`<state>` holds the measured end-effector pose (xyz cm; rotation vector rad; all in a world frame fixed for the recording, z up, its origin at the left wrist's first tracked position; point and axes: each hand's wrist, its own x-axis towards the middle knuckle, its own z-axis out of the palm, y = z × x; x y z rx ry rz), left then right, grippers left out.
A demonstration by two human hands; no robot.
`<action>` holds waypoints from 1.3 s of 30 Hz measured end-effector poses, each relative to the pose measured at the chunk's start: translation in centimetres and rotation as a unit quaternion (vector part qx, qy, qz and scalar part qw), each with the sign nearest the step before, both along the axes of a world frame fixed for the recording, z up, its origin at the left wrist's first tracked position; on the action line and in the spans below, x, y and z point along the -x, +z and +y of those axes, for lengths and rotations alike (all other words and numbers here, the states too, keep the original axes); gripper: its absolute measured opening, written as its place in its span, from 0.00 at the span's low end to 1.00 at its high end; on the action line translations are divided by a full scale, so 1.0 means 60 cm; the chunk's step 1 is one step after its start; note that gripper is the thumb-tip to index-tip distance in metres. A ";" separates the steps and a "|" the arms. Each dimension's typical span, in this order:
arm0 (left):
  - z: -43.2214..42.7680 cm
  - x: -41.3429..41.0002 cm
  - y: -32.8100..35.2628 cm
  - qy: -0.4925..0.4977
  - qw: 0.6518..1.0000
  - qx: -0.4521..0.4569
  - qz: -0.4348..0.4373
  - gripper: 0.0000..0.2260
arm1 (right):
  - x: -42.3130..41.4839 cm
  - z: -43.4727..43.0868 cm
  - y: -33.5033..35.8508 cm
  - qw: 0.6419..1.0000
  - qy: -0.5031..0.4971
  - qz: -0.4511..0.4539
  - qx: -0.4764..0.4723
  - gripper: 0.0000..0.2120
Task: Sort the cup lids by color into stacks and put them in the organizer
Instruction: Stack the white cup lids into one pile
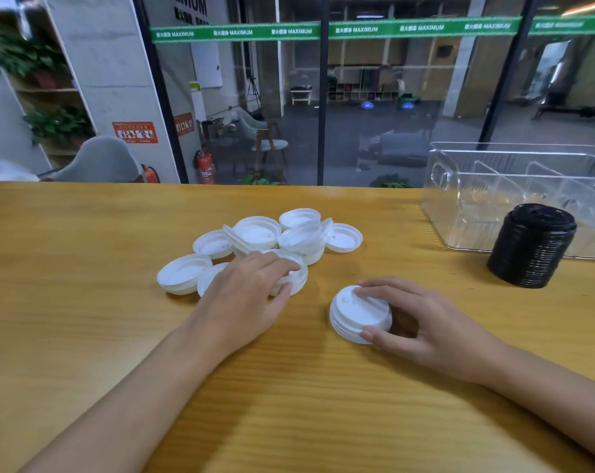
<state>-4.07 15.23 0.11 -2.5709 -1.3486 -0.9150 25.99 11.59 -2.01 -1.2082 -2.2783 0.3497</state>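
Several loose white cup lids point(258, 233) lie in a heap on the wooden table point(84, 302), most upside down. My left hand point(248, 295) lies over the near side of the heap, its fingers and thumb curled round one white lid point(298, 276). My right hand point(422, 322) grips a short stack of white lids point(357, 315) that stands on the table, thumb at its near rim and fingers on top. A tall stack of black lids point(531, 245) stands at the right. Behind it sits the clear plastic organizer point(453, 199) with upright dividers.
The table's far edge runs along a glass wall. The organizer reaches past the right border of the view. A grey chair point(98, 162) stands beyond the table at the left.
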 end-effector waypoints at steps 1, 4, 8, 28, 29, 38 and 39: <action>0.001 0.001 0.002 0.007 1.000 0.012 -0.007 0.13 | 0.004 0.004 0.001 1.000 0.002 -0.005 -0.001 0.28; 0.003 0.008 0.005 0.025 0.999 0.044 -0.020 0.13 | 0.017 0.015 0.003 1.000 0.001 0.000 0.000 0.29; 0.006 0.015 0.008 0.031 0.996 0.082 -0.023 0.14 | 0.028 0.023 -0.005 1.000 0.003 0.024 -0.003 0.28; -0.017 -0.013 0.015 -0.035 0.975 0.062 -0.212 0.17 | 0.026 0.017 -0.013 0.999 0.016 0.037 -0.015 0.28; -0.019 -0.016 0.016 -0.037 0.972 0.057 -0.224 0.17 | 0.026 0.017 -0.013 0.999 0.013 0.041 -0.011 0.30; -0.018 -0.025 0.014 -0.067 0.907 0.209 -0.360 0.16 | 0.024 0.018 -0.012 0.997 0.017 0.079 0.020 0.46; -0.019 -0.029 0.014 -0.078 0.894 0.233 -0.375 0.16 | 0.024 0.018 -0.012 0.996 0.019 0.080 0.019 0.46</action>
